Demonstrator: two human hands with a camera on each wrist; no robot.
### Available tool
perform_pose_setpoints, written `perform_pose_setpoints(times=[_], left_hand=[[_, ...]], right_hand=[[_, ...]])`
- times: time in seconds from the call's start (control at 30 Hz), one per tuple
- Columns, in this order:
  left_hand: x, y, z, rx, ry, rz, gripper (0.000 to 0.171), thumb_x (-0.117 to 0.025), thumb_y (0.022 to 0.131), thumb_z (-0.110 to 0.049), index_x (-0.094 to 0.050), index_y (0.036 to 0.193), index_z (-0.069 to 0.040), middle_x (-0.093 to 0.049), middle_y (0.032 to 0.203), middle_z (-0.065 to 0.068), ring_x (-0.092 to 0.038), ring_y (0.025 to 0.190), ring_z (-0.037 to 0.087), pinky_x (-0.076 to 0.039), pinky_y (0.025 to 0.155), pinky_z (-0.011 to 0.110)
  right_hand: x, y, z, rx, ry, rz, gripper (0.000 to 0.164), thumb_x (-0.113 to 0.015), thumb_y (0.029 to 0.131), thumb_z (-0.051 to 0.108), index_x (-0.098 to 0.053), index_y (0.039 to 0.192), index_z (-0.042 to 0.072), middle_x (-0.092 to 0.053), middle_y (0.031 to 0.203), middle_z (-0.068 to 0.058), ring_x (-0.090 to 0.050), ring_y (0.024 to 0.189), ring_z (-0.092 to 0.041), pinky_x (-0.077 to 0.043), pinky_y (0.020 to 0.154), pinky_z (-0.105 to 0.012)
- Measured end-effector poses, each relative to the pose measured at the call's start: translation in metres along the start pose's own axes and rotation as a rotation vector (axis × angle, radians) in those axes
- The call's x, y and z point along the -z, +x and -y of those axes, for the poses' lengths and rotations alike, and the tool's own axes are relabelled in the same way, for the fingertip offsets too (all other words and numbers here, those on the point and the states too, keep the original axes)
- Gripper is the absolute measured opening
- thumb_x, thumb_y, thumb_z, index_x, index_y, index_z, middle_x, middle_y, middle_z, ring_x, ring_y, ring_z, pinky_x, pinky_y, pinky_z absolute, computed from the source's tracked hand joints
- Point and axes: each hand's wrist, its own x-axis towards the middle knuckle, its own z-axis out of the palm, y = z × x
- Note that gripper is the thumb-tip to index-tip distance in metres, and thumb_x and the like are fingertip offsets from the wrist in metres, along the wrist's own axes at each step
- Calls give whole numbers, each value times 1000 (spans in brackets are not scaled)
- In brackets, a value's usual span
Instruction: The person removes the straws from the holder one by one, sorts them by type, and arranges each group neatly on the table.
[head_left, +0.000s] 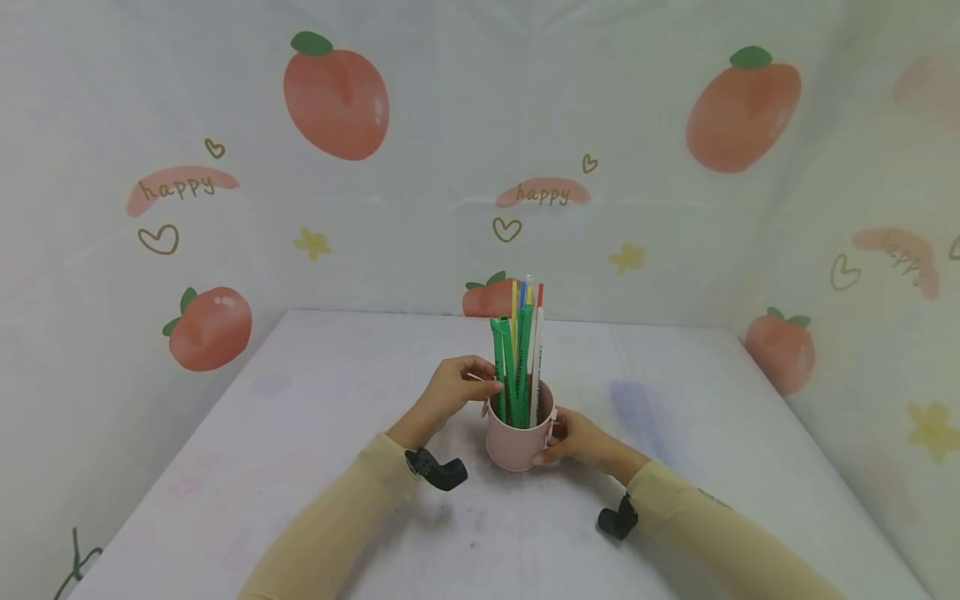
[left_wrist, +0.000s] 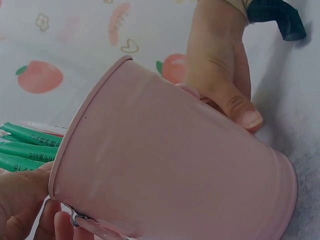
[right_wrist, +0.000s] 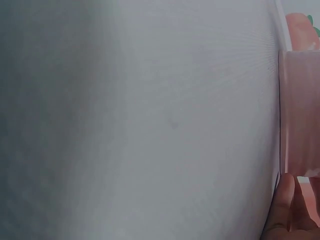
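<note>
A small pink bucket [head_left: 517, 452] stands upright on the table, filled with slim green wrapped straws [head_left: 522, 358] and a few thin sticks with yellow, blue and red ends. My left hand [head_left: 456, 387] holds the bucket at its left rim, thumb beside the green wrappers; in the left wrist view its fingertips [left_wrist: 62, 227] sit by the metal handle joint. From the other side my right hand [head_left: 581, 440] grips the lower wall, its thumb [left_wrist: 245, 116] pressed along the outside. The right wrist view catches only the bucket's lower part [right_wrist: 301, 115] and some fingers [right_wrist: 287, 205].
The white table [head_left: 300, 417] has a faint bluish smudge right of the bucket. Behind it hangs a white cloth [head_left: 450, 108] printed with peaches, hearts and "happy". A dark green cord [head_left: 77, 567] shows at the lower left edge.
</note>
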Motion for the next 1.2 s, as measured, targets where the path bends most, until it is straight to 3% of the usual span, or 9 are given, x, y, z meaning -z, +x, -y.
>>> perform_pose_setpoints(times=[0.33, 0.5, 0.67, 0.77, 0.83, 1.0, 1.2], left_hand=[[5, 1, -4, 5, 1, -17, 21, -76, 83, -17, -70, 99, -5, -70, 98, 5, -62, 93, 16, -50, 87, 39], [11, 3, -8, -20, -65, -2, 20, -74, 85, -12, -68, 101, -3, -69, 95, 5, -64, 90, 14, -53, 91, 40], [15, 2, -18, -38, -127, 28, 23, -72, 86, -9, -66, 105, 3, -68, 94, 7, -68, 89, 26, -54, 91, 46], [16, 1, -21, -40, -138, 29, 23, -72, 86, -8, -65, 104, 4, -68, 94, 8, -69, 85, 24, -55, 89, 45], [15, 3, -17, -50, -140, 31, 23, -73, 86, -7, -65, 104, 4, -68, 94, 8, -68, 80, 14, -57, 87, 43], [14, -1, -16, -73, -103, 44, 25, -74, 85, -11, -66, 103, 4, -69, 94, 8, -68, 83, 13, -56, 88, 41], [14, -4, -15, -84, -17, 33, 21, -76, 84, -16, -69, 98, -2, -71, 91, 3, -64, 87, 14, -49, 78, 31]], right_hand=[[0, 1, -1, 1, 4, 2, 73, -86, 71, 9, -49, 133, -4, -61, 121, -11, -52, 103, -17, -46, 90, -25], [1, 0, 0, -10, 2, 3, 75, -87, 71, 12, -49, 135, -3, -61, 122, -11, -52, 103, -17, -47, 90, -26], [2, 0, 0, -7, 8, 12, 76, -86, 72, 12, -48, 136, -2, -60, 124, -12, -52, 104, -19, -48, 91, -27], [2, -1, 0, -4, 8, 16, 76, -86, 72, 11, -47, 136, -2, -60, 124, -12, -52, 104, -19, -48, 91, -27], [3, -1, 0, -5, 9, 17, 75, -85, 73, 11, -47, 137, -2, -60, 124, -12, -51, 104, -19, -48, 91, -27], [3, -1, 0, -11, 9, 24, 73, -84, 75, 12, -47, 137, 0, -59, 121, -11, -50, 103, -20, -48, 89, -27], [3, -1, 0, -6, 10, 33, 73, -83, 76, 13, -46, 138, 1, -58, 124, -11, -49, 105, -21, -47, 92, -29]])
